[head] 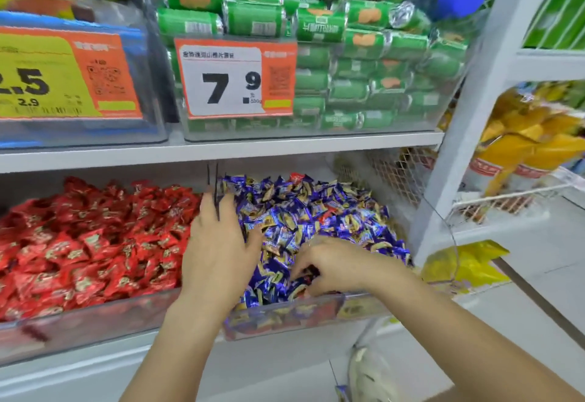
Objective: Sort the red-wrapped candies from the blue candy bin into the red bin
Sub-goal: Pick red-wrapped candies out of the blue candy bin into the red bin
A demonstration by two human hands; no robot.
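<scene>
Both forearms reach up from the bottom edge toward the lower shelf point(221, 151), and past them the scene runs from the red bin over to the blue one. Left of the left hand point(218, 243), the red bin point(79, 325), a clear tub, is heaped with red-wrapped candies point(82, 243). That left hand lies flat with straight fingers along the border between the two tubs, its fingertips pressed into the edge of the blue candies point(294, 211); it holds nothing. Just right of it, the blue candy bin point(285, 316) is full of blue and gold wrappers, with a few stray red-wrapped pieces among them: one point(297, 177) at the back well beyond both hands, another point(326, 216) just beyond the right hand point(332, 262). The right hand is dug into the front of the pile with fingers curled downward; motion blur hides whether they pinch a candy, so I cannot tell. Above the hands, the upper shelf carries a price card point(234, 77) reading 7.9 on a tub of green packets point(364, 53). Right of the right hand, yellow bags point(531, 139) sit in a wire rack.
</scene>
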